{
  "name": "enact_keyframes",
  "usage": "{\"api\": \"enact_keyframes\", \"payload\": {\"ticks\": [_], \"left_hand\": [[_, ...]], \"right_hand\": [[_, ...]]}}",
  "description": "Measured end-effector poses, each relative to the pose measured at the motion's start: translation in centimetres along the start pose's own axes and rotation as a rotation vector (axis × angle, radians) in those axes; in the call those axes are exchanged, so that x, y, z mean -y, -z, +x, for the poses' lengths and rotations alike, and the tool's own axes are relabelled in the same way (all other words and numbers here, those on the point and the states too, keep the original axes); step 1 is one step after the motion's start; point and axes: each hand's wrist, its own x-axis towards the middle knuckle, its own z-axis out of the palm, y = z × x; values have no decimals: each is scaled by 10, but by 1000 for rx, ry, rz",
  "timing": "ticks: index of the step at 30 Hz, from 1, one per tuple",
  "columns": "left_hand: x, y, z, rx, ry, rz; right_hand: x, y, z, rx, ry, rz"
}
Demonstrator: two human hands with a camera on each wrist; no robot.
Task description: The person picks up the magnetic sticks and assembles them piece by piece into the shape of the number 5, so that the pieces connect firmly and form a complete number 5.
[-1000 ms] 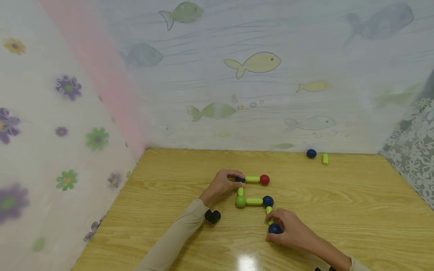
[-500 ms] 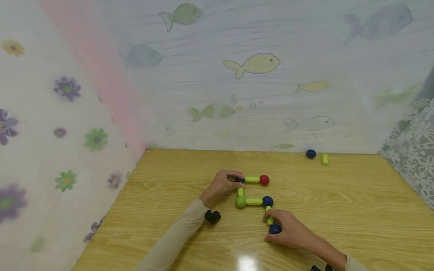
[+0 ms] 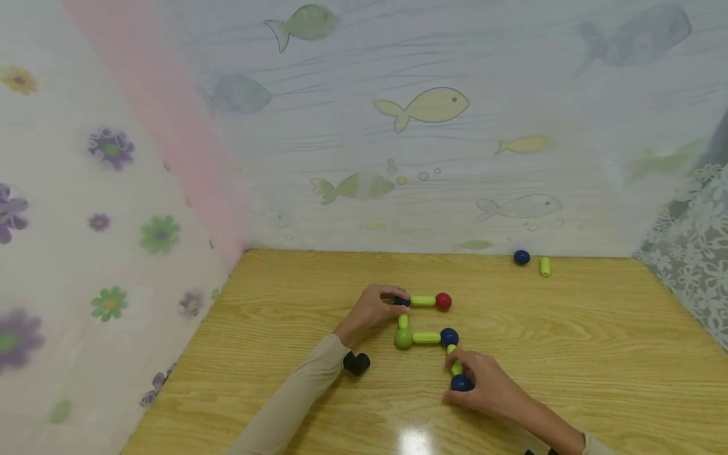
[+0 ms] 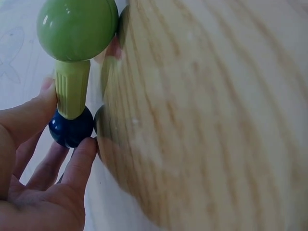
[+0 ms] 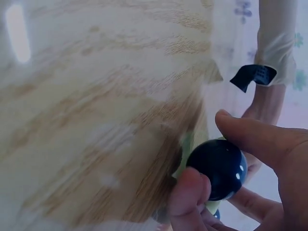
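Observation:
On the table lies a linked chain of balls and yellow-green rods. My left hand (image 3: 372, 313) grips the dark blue ball (image 4: 71, 127) at its upper left corner. From there one rod (image 3: 423, 301) leads to a red ball (image 3: 443, 301), and a ribbed rod (image 4: 73, 89) leads to the green ball (image 3: 404, 338). Another rod (image 3: 426, 338) joins the green ball to a blue ball (image 3: 449, 337). At the near end, my right hand (image 3: 489, 387) holds a blue ball (image 5: 219, 168) between thumb and fingers. Its fingers partly cover the slanting rod (image 3: 452, 351) above that ball.
A loose blue ball (image 3: 521, 257) and a loose yellow-green rod (image 3: 545, 266) lie at the back edge of the wooden table (image 3: 569, 328). A fish-patterned wall covering (image 3: 341, 126) rises behind the table. A black wrist device (image 3: 356, 363) sits by my left sleeve.
My right fingers shift slightly on the near blue ball and its rod, and the rod's slant varies a little. The left hand keeps its grip in the same place.

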Motion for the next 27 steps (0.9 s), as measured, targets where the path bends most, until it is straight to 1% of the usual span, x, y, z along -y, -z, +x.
{"api": "enact_keyframes", "payload": {"ticks": [5,10,17,23,27], "left_hand": [[-3,0,0,5,8,-8],[-3,0,1,5,12,-1],[-4,1,2,11,15,-6],[-3,0,5,5,34,1],[-3,-1,6,5,35,10]], "right_hand": [[1,0,-2,48,6,38],[1,0,-3,79,0,68],[0,2,-3,97,3,72],[-1,5,-4,93,16,74],[-3,7,-5,82,37,72]]}}
